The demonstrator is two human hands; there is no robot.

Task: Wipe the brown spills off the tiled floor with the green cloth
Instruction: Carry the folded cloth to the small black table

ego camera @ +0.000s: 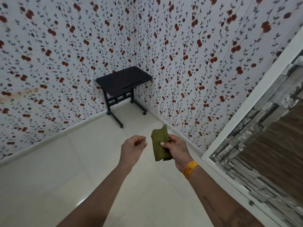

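Both forearms extended at chest height. Right hand [176, 149] pinches green cloth [161, 145]; left hand [133, 147] loosely curled, empty. Tiled floor [65, 169] shows no brown spills (none in view); wiping not begun.

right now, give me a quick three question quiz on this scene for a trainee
1. Which hand holds the green cloth?
2. True or false: the cloth is pressed flat on the tiled floor.
3. What stands in the far corner? A) a bucket B) a small black table on castors C) a chair

Key:
1. The right hand, the one with yellow bangles; its grip pinches the folded cloth. The left hand is loosely closed and holds nothing.
2. False: it is held up in the air, and no brown spill shows on the visible tiles.
3. B, the black table.
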